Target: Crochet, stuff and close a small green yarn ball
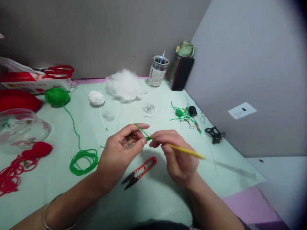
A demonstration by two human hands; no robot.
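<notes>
My left hand (pixel 122 143) pinches a small piece of green crochet work (pixel 148 138) between thumb and fingers, with green yarn stretched over its raised index finger. In my right hand (pixel 178 153) is a crochet hook with a yellow handle (pixel 187 151), its tip meeting the green piece. A loose coil of green yarn (pixel 83 161) lies left of my left wrist, and a strand joins it to a green yarn ball (pixel 57 96) farther back. Below my hands rest thread snips (pixel 141 172) with an orange handle and dark blades.
Behind my hands are white stuffing (pixel 124 84), a white yarn ball (pixel 96 97) and a small clear dish (pixel 149 108). A pen jar (pixel 158 72), phone (pixel 182 74) and bottle (pixel 185 49) stand at the back right. Red yarn (pixel 37 150) and a plastic bowl (pixel 24 127) lie left.
</notes>
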